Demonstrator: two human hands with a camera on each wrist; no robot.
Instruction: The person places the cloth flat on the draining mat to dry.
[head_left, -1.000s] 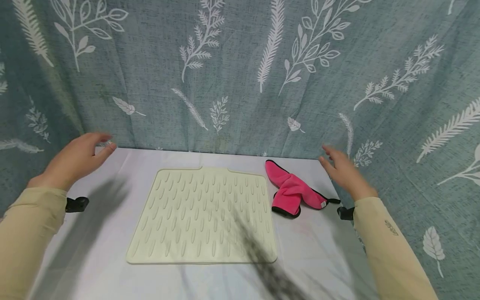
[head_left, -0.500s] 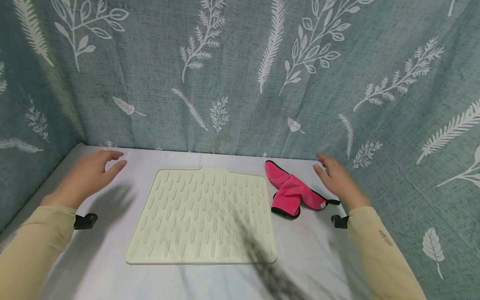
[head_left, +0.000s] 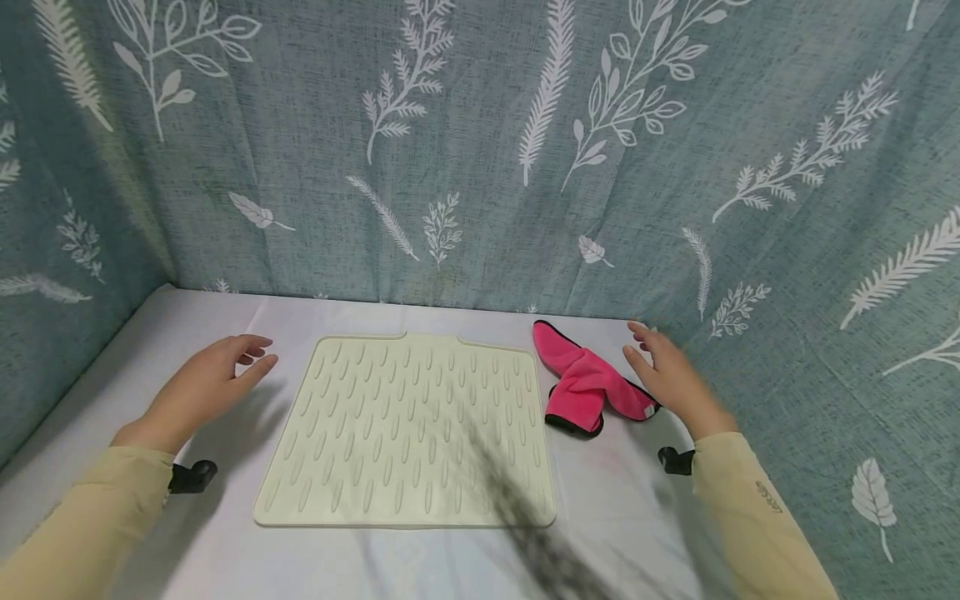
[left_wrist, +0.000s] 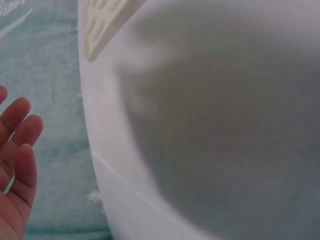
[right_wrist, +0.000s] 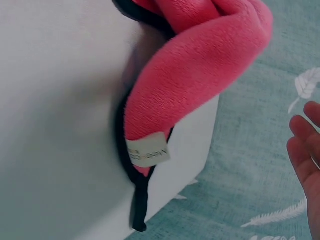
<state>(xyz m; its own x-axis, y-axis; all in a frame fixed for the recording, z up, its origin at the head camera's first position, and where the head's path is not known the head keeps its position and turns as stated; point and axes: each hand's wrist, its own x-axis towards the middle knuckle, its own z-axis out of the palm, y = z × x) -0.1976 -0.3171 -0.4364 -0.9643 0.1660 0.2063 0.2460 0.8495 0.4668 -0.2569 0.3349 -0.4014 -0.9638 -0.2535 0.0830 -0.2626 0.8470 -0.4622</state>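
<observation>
A pale cream mat [head_left: 405, 433] with rows of raised oval ridges lies flat on the white table. To its right is a crumpled pink cloth [head_left: 585, 379] with black edging; a white label [right_wrist: 148, 150] and a black hanging loop [right_wrist: 141, 200] show in the right wrist view. My left hand [head_left: 202, 387] hovers left of the mat, its fingers loosely bent around nothing. Beside the cloth's right end my right hand [head_left: 671, 379] hangs in the air, fingers relaxed and holding nothing. One corner of the mat [left_wrist: 102, 22] appears in the left wrist view.
A blue-green curtain [head_left: 465, 150] with white leaf prints hangs behind the table and along both sides. The white tabletop [head_left: 420, 567] extends in front of the mat. A dark blurry streak crosses the mat's lower right in the head view.
My left hand has moved right and toward me, nearer the mat. My right hand has shifted slightly left and down, close to the pink cloth. Mat and cloth stay in place.
</observation>
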